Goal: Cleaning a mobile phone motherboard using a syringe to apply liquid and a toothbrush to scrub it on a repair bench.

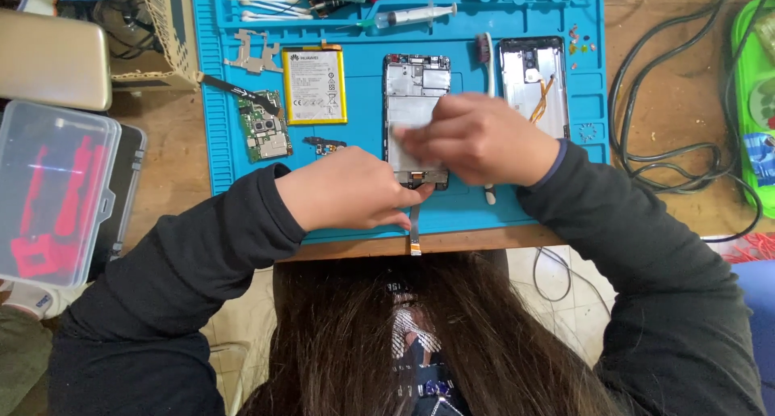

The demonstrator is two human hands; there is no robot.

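Observation:
An opened phone frame [416,81] lies on the blue repair mat [517,206], its flex cable [414,230] hanging over the mat's near edge. My right hand [484,137] presses a small white wipe [404,133] onto the frame's middle. My left hand [351,191] holds down the frame's lower left corner. A toothbrush [487,60] lies just right of the frame, partly under my right hand.
On the mat lie a yellow battery [315,85], a green circuit board [264,129], a metal shield [252,52], a phone back cover [533,81], a syringe [416,14], cotton swabs [266,8]. A clear plastic box [52,190] stands at left; cables [670,149] at right.

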